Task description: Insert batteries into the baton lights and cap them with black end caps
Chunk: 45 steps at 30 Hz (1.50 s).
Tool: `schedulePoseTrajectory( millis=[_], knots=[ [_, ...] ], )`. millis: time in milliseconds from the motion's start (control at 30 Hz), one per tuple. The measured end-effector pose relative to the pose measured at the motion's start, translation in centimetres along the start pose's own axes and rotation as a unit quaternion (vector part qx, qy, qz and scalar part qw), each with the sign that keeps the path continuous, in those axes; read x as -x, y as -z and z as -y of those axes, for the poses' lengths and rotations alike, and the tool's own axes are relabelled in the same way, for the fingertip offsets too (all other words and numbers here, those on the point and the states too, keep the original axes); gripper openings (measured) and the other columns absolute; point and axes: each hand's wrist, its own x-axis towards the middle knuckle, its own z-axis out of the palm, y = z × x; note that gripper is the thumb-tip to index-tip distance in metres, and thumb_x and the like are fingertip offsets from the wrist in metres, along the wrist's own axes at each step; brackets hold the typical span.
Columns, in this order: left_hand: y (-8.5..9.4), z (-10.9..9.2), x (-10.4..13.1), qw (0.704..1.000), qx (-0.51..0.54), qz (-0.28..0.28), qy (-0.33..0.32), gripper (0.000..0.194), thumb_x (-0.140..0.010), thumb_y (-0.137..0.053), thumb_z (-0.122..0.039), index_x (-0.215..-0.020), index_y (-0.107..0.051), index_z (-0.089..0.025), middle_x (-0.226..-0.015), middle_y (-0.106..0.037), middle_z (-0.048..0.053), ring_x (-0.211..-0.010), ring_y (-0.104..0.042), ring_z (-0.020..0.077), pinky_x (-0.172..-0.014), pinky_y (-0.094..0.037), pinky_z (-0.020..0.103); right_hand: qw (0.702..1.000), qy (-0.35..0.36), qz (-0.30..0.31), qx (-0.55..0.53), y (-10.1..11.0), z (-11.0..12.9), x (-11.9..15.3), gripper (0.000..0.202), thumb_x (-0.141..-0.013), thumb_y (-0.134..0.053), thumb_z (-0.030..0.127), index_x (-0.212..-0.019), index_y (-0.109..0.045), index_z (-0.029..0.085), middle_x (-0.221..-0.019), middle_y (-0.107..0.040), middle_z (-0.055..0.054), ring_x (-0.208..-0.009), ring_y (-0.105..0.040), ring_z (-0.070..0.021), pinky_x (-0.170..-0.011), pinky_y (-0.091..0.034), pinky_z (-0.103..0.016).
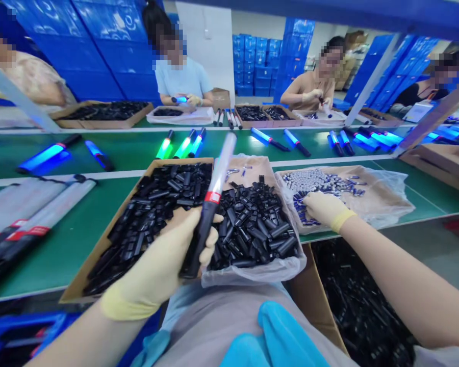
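Green workbench [86, 219]; light stick [213, 197] central, tip toward one o'clock.
Our left hand [178, 239] wraps its black handle [202, 227] (likely stiff, light, best gripped there); our right hand [325, 207] touches batteries [309, 179] at two o'clock, pinch unclear.

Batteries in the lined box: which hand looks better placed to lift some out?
Likely the right hand: it is down at the batteries, while the left hand grips a light stick.

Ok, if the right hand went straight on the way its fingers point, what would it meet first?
The right hand would most likely meet the small purple cylinders just ahead of it, though depth and exact contact are hard to judge from this view.
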Motion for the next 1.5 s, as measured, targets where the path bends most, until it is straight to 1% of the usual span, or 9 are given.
schedulePoseTrajectory(
  millis=[100,200,300,467,967,1167,1267,1333,1500],
  knots=[
    [-1.5,1.8,-1.4,0.997,0.056,0.033,0.039,0.023,-0.095,-0.058,-0.036,-0.099,-0.063,-0.014,-0.077,-0.054,0.002,-0.056,-0.049,0.0096,-0.049,-0.043,0.021,0.986,-0.018,-0.132,-0.102,1.8,1.9,2.8,0.018,-0.098,-0.052,0.021,-0.100,-0.069,0.014,-0.102,-0.070,-0.013,-0.095,-0.069,-0.0242,-0.081,-0.053,-0.032],
    [-2.8,2.7,-1.7,0.991,0.114,0.052,0.042,0.019,-0.094,-0.059,-0.031,-0.095,-0.063,-0.013,-0.085,-0.056,0.004,-0.062,-0.051,0.0101,-0.056,-0.047,0.022,0.850,0.046,-0.375,-0.368,4.3,7.0,7.1,0.009,-0.097,-0.060,0.023,-0.105,-0.065,0.021,-0.098,-0.072,-0.004,-0.089,-0.069,-0.0176,-0.082,-0.056,-0.029],
    [-4.1,3.2,-1.6,0.989,0.137,0.044,0.043,0.022,-0.093,-0.060,-0.034,-0.087,-0.061,-0.013,-0.079,-0.054,0.003,-0.060,-0.051,0.0100,-0.054,-0.046,0.021,0.779,0.220,-0.403,-0.426,6.0,13.0,10.0,0.012,-0.099,-0.055,0.016,-0.106,-0.063,0.021,-0.099,-0.073,-0.003,-0.091,-0.069,-0.0138,-0.082,-0.056,-0.025],
    [-4.6,4.3,-1.3,0.989,0.150,0.012,-0.002,0.031,-0.099,-0.049,-0.039,-0.103,-0.068,-0.015,-0.078,-0.057,0.003,-0.065,-0.056,0.0127,-0.056,-0.049,0.022,0.799,0.246,-0.436,-0.334,5.2,17.5,9.5,0.014,-0.102,-0.050,0.017,-0.101,-0.064,0.016,-0.095,-0.073,-0.007,-0.087,-0.069,-0.0182,-0.076,-0.054,-0.032],
    [-2.1,5.9,-1.5,0.985,0.159,-0.035,-0.057,0.035,-0.087,-0.065,-0.019,-0.122,-0.068,-0.020,-0.092,-0.070,0.007,-0.076,-0.066,0.0168,-0.063,-0.056,0.024,0.781,0.278,-0.404,-0.385,3.3,18.7,8.7,0.016,-0.102,-0.053,0.024,-0.107,-0.066,0.017,-0.110,-0.073,-0.003,-0.119,-0.058,-0.0214,-0.097,-0.049,-0.037],
    [-3.0,4.9,-1.5,0.984,0.153,-0.055,-0.073,0.021,-0.088,-0.064,-0.020,-0.108,-0.072,-0.020,-0.087,-0.067,0.007,-0.076,-0.064,0.0176,-0.063,-0.057,0.023,0.783,0.320,-0.351,-0.401,3.7,14.6,8.0,0.030,-0.104,-0.044,0.027,-0.123,-0.064,0.014,-0.127,-0.066,-0.009,-0.130,-0.053,-0.0204,-0.113,-0.043,-0.036],
    [-4.2,4.3,-1.2,0.986,0.148,-0.056,-0.054,0.023,-0.094,-0.058,-0.030,-0.107,-0.071,-0.017,-0.082,-0.062,0.006,-0.065,-0.058,0.0159,-0.056,-0.056,0.026,0.870,0.136,-0.300,-0.367,3.1,8.1,6.5,0.025,-0.101,-0.048,0.020,-0.112,-0.069,0.017,-0.118,-0.068,-0.009,-0.111,-0.061,-0.0184,-0.102,-0.048,-0.033],
    [-4.7,4.2,-1.1,0.988,0.140,-0.059,-0.034,0.022,-0.094,-0.058,-0.028,-0.105,-0.071,-0.015,-0.083,-0.061,0.007,-0.065,-0.058,0.0156,-0.056,-0.057,0.027,0.951,0.033,-0.138,-0.275,2.4,3.8,5.1,0.022,-0.097,-0.051,0.017,-0.097,-0.073,0.016,-0.105,-0.070,-0.009,-0.102,-0.063,-0.0208,-0.096,-0.048,-0.033],
    [-5.3,4.3,-0.9,0.991,0.126,-0.054,-0.011,0.022,-0.092,-0.059,-0.026,-0.104,-0.071,-0.011,-0.089,-0.065,0.010,-0.071,-0.061,0.0176,-0.060,-0.058,0.027,0.975,0.043,0.018,-0.219,0.6,-0.3,2.1,0.017,-0.081,-0.063,0.006,-0.079,-0.076,0.016,-0.089,-0.071,-0.005,-0.085,-0.062,-0.0190,-0.080,-0.045,-0.027]
  ],
)
